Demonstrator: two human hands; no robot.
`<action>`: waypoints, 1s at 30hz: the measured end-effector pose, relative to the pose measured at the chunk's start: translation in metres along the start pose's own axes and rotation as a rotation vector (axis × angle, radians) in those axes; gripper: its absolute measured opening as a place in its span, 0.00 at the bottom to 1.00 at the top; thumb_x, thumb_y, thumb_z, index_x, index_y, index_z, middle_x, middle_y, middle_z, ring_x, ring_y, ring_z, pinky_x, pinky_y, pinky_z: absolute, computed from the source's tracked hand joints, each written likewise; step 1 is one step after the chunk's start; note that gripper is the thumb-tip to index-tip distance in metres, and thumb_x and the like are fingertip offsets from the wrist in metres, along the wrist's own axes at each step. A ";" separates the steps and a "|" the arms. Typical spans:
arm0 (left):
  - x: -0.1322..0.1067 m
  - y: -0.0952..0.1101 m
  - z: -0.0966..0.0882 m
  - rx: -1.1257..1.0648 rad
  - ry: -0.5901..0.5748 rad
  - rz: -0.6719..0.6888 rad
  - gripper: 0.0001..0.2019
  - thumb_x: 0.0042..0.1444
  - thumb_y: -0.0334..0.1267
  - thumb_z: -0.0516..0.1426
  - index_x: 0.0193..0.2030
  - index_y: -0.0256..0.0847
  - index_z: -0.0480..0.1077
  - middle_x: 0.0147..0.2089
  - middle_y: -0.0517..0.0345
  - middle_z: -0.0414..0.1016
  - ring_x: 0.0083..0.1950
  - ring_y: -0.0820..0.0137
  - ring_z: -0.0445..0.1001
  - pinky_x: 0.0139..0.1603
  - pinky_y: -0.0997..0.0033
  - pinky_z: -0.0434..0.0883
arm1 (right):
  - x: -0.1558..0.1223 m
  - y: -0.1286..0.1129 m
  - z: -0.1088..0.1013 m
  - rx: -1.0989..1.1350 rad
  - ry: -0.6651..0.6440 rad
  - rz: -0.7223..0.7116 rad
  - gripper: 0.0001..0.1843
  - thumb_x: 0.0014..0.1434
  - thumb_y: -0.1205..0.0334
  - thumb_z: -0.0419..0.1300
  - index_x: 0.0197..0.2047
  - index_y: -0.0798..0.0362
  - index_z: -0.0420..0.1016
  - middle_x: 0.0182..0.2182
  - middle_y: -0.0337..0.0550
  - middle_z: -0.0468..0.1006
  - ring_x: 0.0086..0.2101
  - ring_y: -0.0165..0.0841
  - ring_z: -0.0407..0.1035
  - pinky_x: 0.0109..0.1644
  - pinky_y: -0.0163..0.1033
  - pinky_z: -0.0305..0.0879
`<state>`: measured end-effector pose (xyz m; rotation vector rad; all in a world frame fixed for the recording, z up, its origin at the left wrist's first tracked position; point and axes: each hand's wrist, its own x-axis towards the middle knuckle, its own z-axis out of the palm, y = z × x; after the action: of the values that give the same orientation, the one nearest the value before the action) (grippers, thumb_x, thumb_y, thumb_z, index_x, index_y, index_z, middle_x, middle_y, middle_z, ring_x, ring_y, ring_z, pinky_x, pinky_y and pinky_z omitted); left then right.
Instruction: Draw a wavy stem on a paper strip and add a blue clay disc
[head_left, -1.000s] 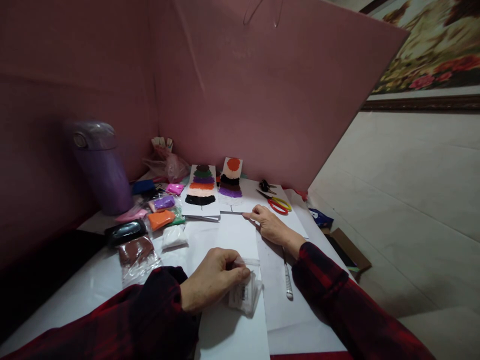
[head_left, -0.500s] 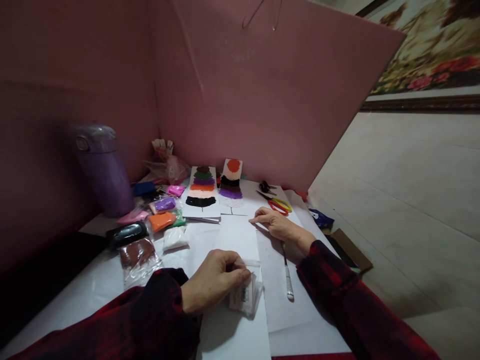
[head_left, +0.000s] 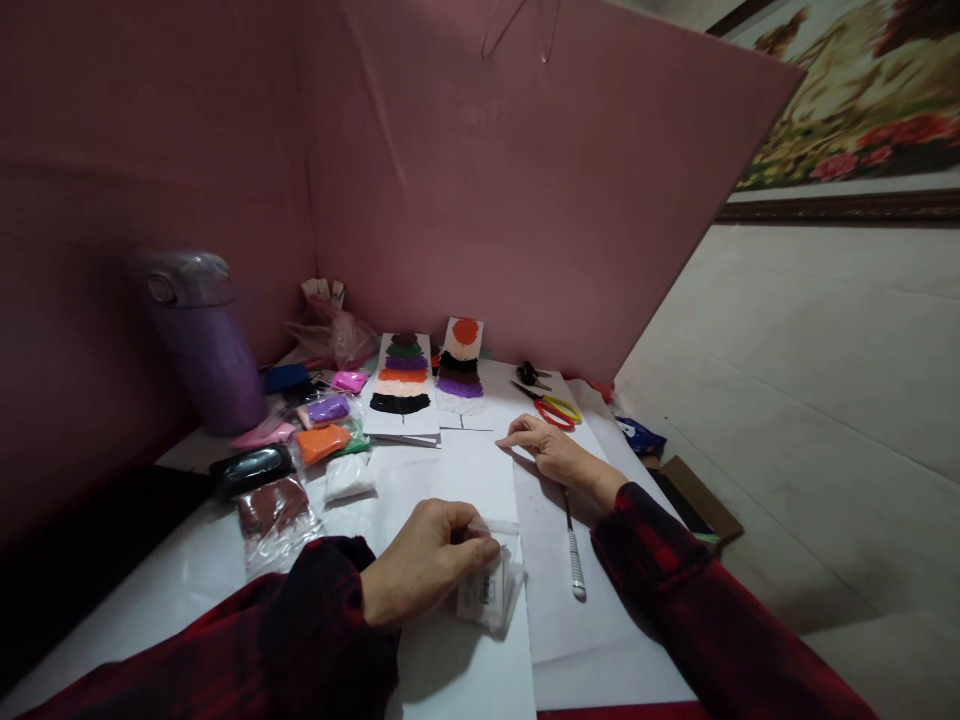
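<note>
Left grip partly hides packet.

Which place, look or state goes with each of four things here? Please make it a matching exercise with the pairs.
1. clear packet
2. scissors
3. purple bottle
4. right hand

A. has red and yellow handles
B. index finger outstretched
C. pinched by the left hand
D. stands left of the orange packet

Pairs: 1-C, 2-A, 3-D, 4-B
</note>
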<state>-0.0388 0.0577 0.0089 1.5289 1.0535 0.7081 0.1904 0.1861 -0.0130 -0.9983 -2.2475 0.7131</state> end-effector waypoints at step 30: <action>0.003 -0.003 -0.003 -0.160 0.240 0.111 0.13 0.51 0.46 0.57 0.27 0.36 0.69 0.26 0.59 0.68 0.29 0.72 0.63 0.31 0.74 0.62 | -0.027 -0.101 0.014 0.135 0.219 -0.206 0.17 0.54 0.75 0.51 0.41 0.50 0.76 0.36 0.44 0.74 0.35 0.34 0.69 0.37 0.40 0.67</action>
<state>-0.0412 0.0617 0.0065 1.3957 1.0655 1.0491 0.1480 0.1027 0.0368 -0.7305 -2.0462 0.6237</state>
